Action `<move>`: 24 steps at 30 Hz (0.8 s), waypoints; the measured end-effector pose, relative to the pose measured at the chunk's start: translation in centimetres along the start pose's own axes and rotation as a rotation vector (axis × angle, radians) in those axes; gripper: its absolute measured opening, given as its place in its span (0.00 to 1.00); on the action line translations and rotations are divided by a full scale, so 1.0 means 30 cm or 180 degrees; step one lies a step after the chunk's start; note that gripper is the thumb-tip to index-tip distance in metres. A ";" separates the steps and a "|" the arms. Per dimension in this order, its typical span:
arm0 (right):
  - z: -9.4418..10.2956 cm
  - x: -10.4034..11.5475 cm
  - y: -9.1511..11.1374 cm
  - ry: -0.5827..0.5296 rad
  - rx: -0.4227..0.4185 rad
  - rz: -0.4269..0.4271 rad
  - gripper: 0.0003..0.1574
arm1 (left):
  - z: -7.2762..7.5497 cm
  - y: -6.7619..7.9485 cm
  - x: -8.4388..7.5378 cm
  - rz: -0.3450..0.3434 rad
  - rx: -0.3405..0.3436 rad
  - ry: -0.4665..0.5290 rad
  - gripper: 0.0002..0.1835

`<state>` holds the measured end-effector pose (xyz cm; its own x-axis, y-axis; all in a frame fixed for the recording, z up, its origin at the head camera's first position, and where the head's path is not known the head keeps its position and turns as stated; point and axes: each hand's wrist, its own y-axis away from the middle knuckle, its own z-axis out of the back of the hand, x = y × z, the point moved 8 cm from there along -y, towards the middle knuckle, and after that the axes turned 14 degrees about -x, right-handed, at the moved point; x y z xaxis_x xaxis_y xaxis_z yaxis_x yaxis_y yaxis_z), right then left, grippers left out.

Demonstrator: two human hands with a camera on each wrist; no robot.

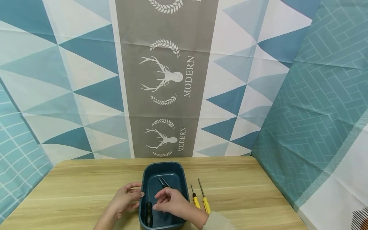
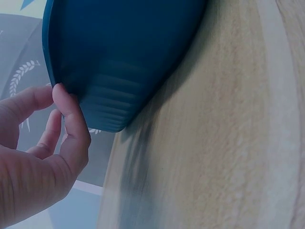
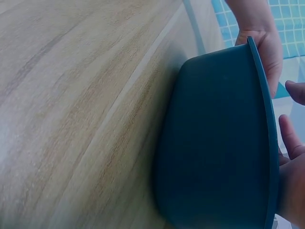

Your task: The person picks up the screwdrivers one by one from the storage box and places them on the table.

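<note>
A: What is the right hand [image 1: 171, 203] doing?

B: It hangs over the tray [image 1: 164, 167], fingers gently bent and thumb apart from them, with nothing visible between. The thumb tip is right by the black-handled screwdriver [image 1: 149, 212]; whether it touches, I can't tell.

A: And the left hand [image 1: 126, 198]?

B: Clamped lightly on the tray's left rim, thumb and finger meeting there. I'd keep that hold firm enough to stop the tray sliding, but not so hard that it tips.

A: How does that screwdriver lie?

B: Inside, along the left wall, handle toward the person and shaft pointing away. Handling tools in here, I'd take each by the thick handle and lower it before letting go, so it doesn't roll or clatter.

A: Anything else inside?

B: Two other screwdrivers [image 1: 163, 185], shafts toward the far end, partly hidden by the right hand. I'd keep the knuckles clear of them.

A: Beyond the tray?

B: A shorter yellow screwdriver [image 1: 195, 199] and a longer yellow screwdriver [image 1: 206, 204], side by side on the table [image 1: 244, 198], just right of it. The right forearm should lift clear of the rim when crossing toward them.

A: And behind?

B: Only patterned cloth [image 1: 161, 105].
</note>
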<state>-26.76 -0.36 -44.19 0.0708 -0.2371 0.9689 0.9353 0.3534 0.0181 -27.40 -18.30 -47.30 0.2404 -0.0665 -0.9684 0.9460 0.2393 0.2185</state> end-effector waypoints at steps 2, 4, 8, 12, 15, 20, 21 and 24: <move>-0.004 -0.007 -0.003 0.0017 0.0003 -0.0041 0.16 | 0.000 0.001 0.001 0.0005 -0.0003 -0.0005 0.29; -0.006 -0.011 -0.004 0.0034 0.0011 -0.0077 0.17 | 0.000 0.001 0.001 0.0004 0.0000 -0.0008 0.29; -0.012 -0.015 -0.006 0.0018 0.0028 -0.0143 0.18 | 0.000 0.001 0.000 -0.0004 0.0002 -0.0008 0.30; -0.023 -0.015 -0.007 -0.0049 0.0036 -0.0194 0.17 | -0.001 0.000 0.000 -0.0010 0.0005 -0.0006 0.30; -0.032 -0.020 -0.008 -0.0063 0.0015 -0.0243 0.16 | -0.002 -0.002 0.000 -0.0017 0.0019 0.0000 0.30; -0.043 -0.036 -0.010 -0.0028 -0.0080 -0.0364 0.14 | -0.006 -0.004 -0.002 -0.0033 0.0056 0.0014 0.30; -0.045 -0.040 -0.010 -0.0012 -0.0094 -0.0387 0.13 | -0.006 -0.004 -0.002 -0.0033 0.0060 0.0013 0.30; -0.053 -0.052 -0.013 0.0028 -0.0107 -0.0479 0.13 | -0.006 -0.006 -0.001 -0.0045 0.0065 0.0021 0.30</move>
<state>-26.67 -1.57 -46.11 -0.0682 -0.2932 0.9536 0.9467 0.2827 0.1546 -27.63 -18.16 -47.33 0.2258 -0.0634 -0.9721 0.9536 0.2184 0.2072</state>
